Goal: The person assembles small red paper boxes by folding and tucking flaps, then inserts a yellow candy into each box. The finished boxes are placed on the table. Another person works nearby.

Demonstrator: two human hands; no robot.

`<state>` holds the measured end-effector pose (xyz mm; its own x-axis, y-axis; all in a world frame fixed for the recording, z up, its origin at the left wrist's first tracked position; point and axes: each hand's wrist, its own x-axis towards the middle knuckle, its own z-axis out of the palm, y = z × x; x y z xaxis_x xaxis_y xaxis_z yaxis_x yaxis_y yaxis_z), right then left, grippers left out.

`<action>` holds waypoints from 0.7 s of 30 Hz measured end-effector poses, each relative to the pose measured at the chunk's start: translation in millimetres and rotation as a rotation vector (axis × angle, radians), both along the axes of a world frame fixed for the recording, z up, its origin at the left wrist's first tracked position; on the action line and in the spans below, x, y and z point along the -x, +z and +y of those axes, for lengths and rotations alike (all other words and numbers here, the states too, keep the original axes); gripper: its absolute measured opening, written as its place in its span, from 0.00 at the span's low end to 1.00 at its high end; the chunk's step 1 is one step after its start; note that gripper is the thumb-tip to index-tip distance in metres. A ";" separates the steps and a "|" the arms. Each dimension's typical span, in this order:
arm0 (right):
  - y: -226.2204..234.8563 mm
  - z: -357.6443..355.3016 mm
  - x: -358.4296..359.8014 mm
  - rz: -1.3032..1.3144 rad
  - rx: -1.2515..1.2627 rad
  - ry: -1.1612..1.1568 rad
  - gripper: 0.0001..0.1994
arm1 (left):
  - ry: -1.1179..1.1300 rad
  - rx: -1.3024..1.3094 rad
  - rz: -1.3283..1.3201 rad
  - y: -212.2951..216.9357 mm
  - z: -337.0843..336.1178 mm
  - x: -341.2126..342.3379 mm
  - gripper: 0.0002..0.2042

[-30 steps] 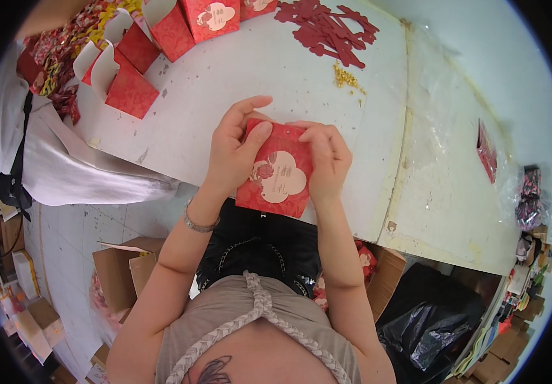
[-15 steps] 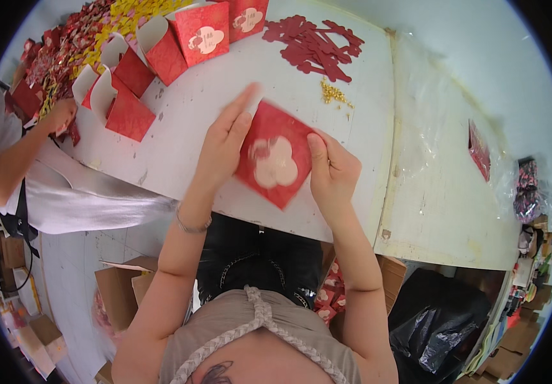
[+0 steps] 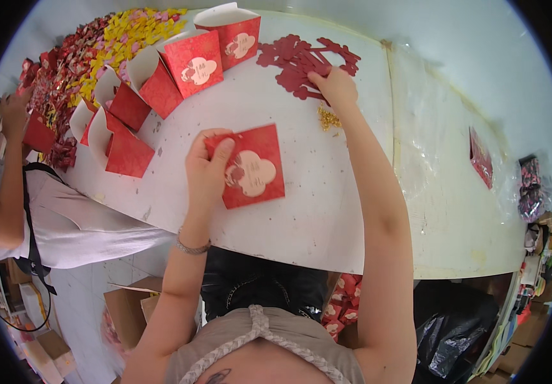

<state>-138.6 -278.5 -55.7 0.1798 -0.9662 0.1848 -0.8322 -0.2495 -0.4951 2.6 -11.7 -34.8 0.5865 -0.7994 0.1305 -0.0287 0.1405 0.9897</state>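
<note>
My left hand (image 3: 208,169) grips a closed red gift box (image 3: 269,147) by its left side, thumb on the front. A cream flower-shaped label (image 3: 250,174) faces up on it. Farther off to the right, my right hand (image 3: 336,88) is at the near right side of a pile of dark red flat cut-outs (image 3: 288,57), with thumb and fingers closed on one of them. Little gold pieces (image 3: 328,118) lie in a small heap just below that hand.
Open red boxes (image 3: 192,64) with white insides stand at the back left. Behind them is a heap of yellow, pink and red wrapped sweets (image 3: 128,41). A co-worker's arm (image 3: 7,173) is at far left. One flat red packet (image 3: 480,157) lies on the right-hand table.
My right hand has let go of the red box and moved up to the dark red cut-outs. The left hand keeps the box, now turned more upright. The co-worker's hand has moved left.
</note>
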 end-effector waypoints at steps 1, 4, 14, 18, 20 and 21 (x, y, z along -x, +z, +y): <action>-3.3 -3.9 -2.4 0.035 -0.004 -0.003 0.12 | 0.012 0.043 -0.081 -3.0 -1.4 1.3 0.06; -4.6 -17.4 -2.2 0.086 -0.017 0.019 0.11 | 0.054 0.159 -0.097 -0.3 -5.5 4.3 0.07; 116.5 110.9 40.2 -0.175 0.008 0.964 0.04 | -0.297 -0.034 -0.017 15.3 -22.1 1.9 0.06; 132.2 133.5 33.3 0.446 0.391 1.002 0.02 | -0.359 0.052 -0.105 9.4 -22.2 16.1 0.05; 135.5 138.5 29.2 0.596 0.484 0.984 0.02 | -0.374 0.030 -0.034 17.9 -15.2 30.5 0.05; 135.4 140.1 27.5 0.620 0.516 1.007 0.02 | -0.369 -0.048 -0.025 21.3 -14.0 35.0 0.04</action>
<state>-166.1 -138.5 79.7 0.9731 -0.1978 0.1183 -0.2217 -0.9439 0.2448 -32.4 -25.7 -13.5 0.2547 -0.9620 0.0978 -0.0089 0.0988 0.9951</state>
